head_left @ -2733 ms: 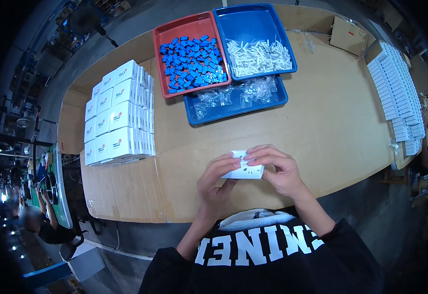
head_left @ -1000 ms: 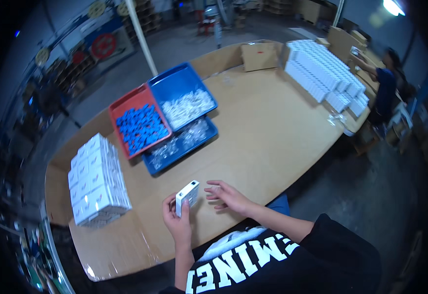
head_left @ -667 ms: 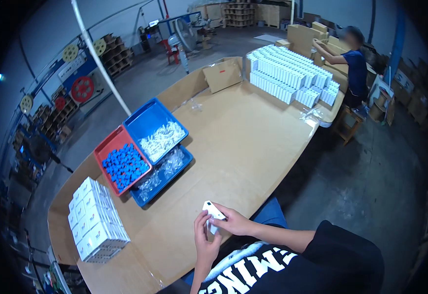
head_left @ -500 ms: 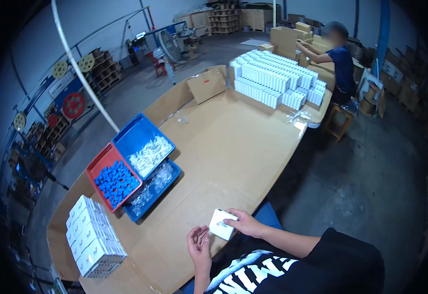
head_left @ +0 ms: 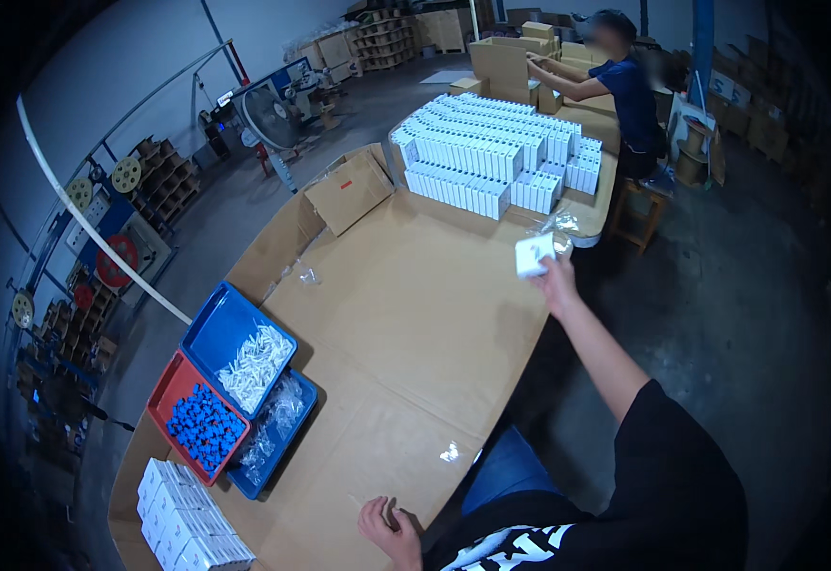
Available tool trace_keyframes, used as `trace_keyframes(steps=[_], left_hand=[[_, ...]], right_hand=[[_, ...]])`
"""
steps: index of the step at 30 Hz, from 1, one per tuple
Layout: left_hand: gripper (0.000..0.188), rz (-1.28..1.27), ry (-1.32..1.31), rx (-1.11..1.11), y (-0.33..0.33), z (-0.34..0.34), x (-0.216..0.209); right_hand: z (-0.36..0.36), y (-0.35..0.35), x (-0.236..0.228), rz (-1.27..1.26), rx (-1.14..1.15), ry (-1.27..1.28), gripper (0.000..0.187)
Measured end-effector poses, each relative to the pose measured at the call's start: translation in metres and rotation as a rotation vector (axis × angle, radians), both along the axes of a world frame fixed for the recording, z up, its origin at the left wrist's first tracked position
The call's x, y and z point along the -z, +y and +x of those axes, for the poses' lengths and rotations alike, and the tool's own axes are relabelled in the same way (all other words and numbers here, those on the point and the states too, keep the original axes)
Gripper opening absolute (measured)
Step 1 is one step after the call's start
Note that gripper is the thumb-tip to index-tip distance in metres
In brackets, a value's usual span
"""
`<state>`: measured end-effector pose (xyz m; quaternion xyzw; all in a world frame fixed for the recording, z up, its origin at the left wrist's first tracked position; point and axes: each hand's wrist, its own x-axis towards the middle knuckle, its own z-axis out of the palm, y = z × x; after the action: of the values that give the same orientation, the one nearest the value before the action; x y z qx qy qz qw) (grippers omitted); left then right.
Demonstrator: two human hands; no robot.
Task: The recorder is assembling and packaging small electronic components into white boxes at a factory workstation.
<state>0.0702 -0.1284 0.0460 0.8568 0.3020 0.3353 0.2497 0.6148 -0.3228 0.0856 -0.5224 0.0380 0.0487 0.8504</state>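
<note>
My right hand point(head_left: 557, 283) reaches far out over the table's right edge, closed on a small flat white box point(head_left: 533, 256). Beyond it, at the far end, stand stacked rows of similar white boxes point(head_left: 463, 143); the held one is still apart from them. Close to my body, my left hand point(head_left: 393, 529) rests by the near edge of the cardboard-covered table point(head_left: 401, 333), its fingers loosely bent and apart, holding nothing. At the near left is another stack of white boxes point(head_left: 187, 523), partly cut off by the picture's lower edge.
On the left, a blue tray point(head_left: 208, 319) holds white slim pieces, and a red tray point(head_left: 163, 385) holds blue pieces. A lower blue tray point(head_left: 309, 392) contains clear plastic bits. Clear wrap point(head_left: 560, 225) lies near the far boxes. A co-worker point(head_left: 630, 95) handles cartons beyond.
My right hand has carried the white box away from my body, forward and right. My left hand has come away from the box and dropped nearer the lower edge. The view has shifted.
</note>
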Motion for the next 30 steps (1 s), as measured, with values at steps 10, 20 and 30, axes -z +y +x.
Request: trace_keyframes(steps=[10, 20, 30], left_hand=[[0.017, -0.102, 0.067, -0.027, -0.003, 0.013, -0.017], [0.017, -0.029, 0.141, -0.064, 0.002, 0.014, -0.014], [0.017, -0.016, 0.137, -0.047, 0.005, 0.019, -0.018]], right_hand=[[0.269, 0.007, -0.010, -0.560, 0.415, -0.199, 0.077], [0.307, 0.062, -0.013, -0.890, 0.319, -0.438, 0.077], [0.311, 0.061, 0.006, -0.948, 0.372, -0.447, 0.054]])
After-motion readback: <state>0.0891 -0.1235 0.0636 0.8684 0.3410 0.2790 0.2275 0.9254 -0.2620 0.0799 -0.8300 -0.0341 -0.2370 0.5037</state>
